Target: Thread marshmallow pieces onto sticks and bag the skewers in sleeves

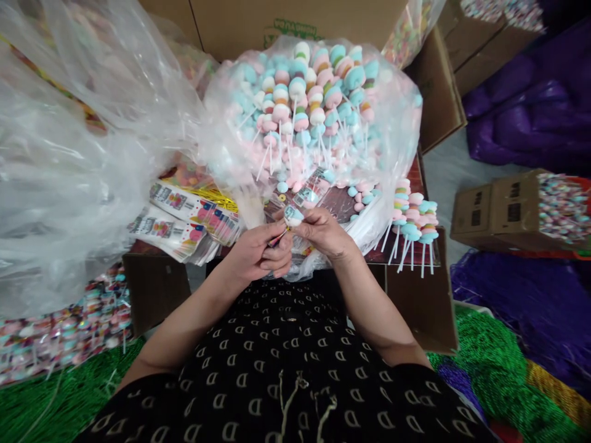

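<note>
While a clear bag [401, 135] holds pink-and-blue marshmallows [302, 161], the left grip [258, 252] and right grip [329, 234] pinch one blue-white piece [293, 216].

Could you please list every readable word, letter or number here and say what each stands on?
"YU DA": end of the green print on the large carton; its remaining lettering is unclear.
"D": repeated across the black garment.
Too blurred to read: dark print on the smaller carton at right; lettering on the printed packets.
</note>
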The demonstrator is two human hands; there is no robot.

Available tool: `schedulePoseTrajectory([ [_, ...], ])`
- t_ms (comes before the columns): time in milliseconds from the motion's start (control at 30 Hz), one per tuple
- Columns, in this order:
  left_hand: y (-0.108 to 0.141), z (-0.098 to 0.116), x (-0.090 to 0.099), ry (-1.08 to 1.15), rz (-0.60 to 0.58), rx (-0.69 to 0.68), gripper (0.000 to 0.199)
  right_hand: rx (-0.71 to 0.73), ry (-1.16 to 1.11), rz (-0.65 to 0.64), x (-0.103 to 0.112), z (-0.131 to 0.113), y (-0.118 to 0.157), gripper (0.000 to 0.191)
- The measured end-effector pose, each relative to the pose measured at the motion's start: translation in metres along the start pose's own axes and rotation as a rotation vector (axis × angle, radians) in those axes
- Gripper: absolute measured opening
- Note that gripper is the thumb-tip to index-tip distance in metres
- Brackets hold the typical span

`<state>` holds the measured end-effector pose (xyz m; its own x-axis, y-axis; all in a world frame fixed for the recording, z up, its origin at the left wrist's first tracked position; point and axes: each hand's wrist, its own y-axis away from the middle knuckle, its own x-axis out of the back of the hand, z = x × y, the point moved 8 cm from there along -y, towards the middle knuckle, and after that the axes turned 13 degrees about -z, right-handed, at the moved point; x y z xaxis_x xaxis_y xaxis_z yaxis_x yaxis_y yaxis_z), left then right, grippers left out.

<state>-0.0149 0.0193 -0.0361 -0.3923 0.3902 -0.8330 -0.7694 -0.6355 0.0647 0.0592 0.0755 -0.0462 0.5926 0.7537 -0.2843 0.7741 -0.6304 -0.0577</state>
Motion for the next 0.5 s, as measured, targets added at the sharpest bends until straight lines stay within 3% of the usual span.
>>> schedulePoseTrajectory([
  [167,-0.001,0.000,0.002,0.040,0.012,-0.045,0.048,0.013,0.029,0.138,0.012,0.007,-0.001,0.036],
  [300,-0.002,0.000,0.003,0.054,0.008,-0.065,0.047,0.060,0.059,0.148,0.008,0.002,-0.004,0.039],
  [367,-0.002,0.000,0.006,0.049,0.044,-0.066,0.051,0.075,0.109,0.183,0.007,-0.001,-0.004,0.040],
  [500,-0.001,0.010,0.012,-0.026,0.175,-0.150,0.056,0.061,0.385,0.372,0.010,-0.010,0.002,0.045],
])
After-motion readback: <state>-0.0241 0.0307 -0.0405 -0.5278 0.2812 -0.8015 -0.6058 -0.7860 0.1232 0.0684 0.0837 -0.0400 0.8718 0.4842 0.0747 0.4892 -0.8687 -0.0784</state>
